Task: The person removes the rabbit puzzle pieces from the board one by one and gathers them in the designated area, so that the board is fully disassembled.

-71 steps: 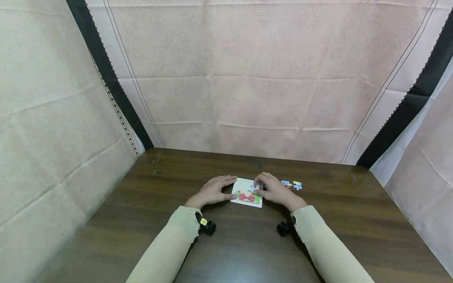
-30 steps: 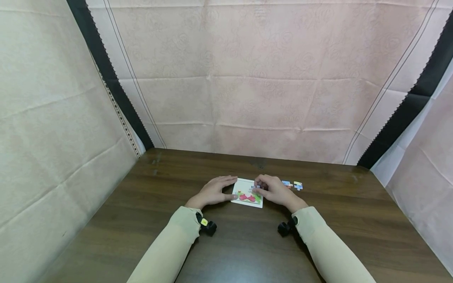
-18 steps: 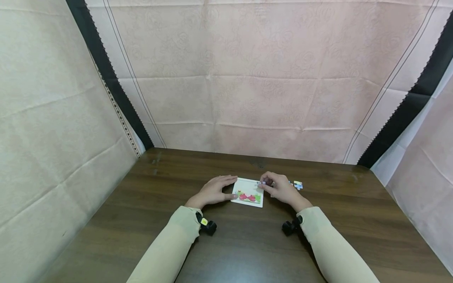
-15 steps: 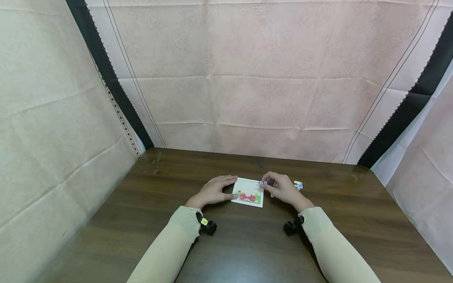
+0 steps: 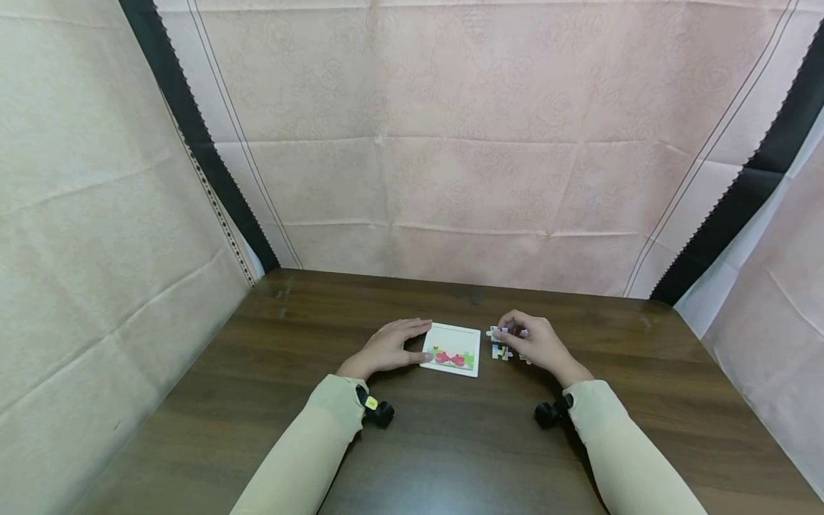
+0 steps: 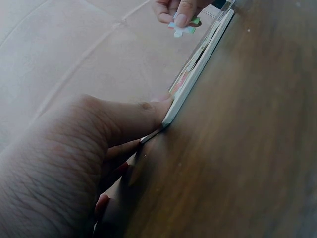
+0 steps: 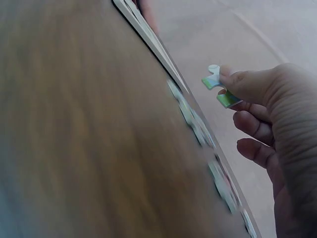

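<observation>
A small white puzzle tray [image 5: 453, 337] lies on the table, with red and green assembled pieces [image 5: 450, 357] along its near part and a bare white upper part. My left hand [image 5: 388, 349] holds the tray's left side, its thumb on the near corner in the left wrist view. To the right of the tray, my right hand [image 5: 539, 345] pinches a puzzle piece [image 7: 228, 98] between thumb and fingers, raised above the table. That piece shows green and pale blue in the right wrist view. Beneath the hand lie several loose puzzle pieces [image 5: 501, 352], some partly hidden.
The brown wooden table [image 5: 412, 443] runs back to a pale cloth wall [image 5: 476, 179]. More cloth hangs at the left [image 5: 109, 250] and right sides. Each wrist wears a black camera; the left one [image 5: 383, 415] sits near the table surface.
My right hand has moved right, away from over the tray to the loose pieces, carrying a puzzle piece. The tray's upper part is now uncovered. My left hand stays in place.
</observation>
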Action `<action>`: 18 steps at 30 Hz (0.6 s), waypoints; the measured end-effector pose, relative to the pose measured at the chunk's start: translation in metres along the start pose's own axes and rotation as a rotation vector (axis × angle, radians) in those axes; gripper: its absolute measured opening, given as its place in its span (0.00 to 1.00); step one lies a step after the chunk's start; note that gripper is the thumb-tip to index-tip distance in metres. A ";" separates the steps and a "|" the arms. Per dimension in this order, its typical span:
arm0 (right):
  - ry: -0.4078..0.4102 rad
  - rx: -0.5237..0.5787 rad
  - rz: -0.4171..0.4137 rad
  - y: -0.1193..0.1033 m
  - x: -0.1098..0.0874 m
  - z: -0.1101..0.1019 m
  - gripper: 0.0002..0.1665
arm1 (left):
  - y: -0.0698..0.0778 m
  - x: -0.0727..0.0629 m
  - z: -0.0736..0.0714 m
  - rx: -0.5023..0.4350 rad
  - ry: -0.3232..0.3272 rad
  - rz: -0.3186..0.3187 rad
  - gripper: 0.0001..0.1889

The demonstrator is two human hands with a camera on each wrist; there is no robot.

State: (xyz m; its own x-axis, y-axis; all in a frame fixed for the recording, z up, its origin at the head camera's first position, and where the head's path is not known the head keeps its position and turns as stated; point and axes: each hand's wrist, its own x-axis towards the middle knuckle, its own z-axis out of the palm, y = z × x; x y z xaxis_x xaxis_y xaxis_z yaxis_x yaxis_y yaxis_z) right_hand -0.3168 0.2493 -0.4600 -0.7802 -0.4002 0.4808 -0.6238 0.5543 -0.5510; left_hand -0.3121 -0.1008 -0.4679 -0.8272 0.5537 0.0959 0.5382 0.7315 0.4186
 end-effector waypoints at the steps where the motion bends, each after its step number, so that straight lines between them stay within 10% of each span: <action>1: 0.011 0.005 0.004 0.002 -0.002 -0.003 0.06 | 0.000 0.000 0.000 -0.003 0.001 0.001 0.40; 18: 0.070 -0.041 0.272 0.033 -0.055 -0.056 0.10 | 0.001 0.000 -0.001 -0.004 0.000 0.004 0.40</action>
State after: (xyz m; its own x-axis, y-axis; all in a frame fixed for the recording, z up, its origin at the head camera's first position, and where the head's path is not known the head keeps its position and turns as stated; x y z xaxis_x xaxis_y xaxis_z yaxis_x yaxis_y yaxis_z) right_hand -0.2924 0.3306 -0.4661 -0.9127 -0.1824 0.3656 -0.3886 0.6638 -0.6390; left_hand -0.3117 -0.1006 -0.4666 -0.8253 0.5562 0.0979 0.5406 0.7279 0.4218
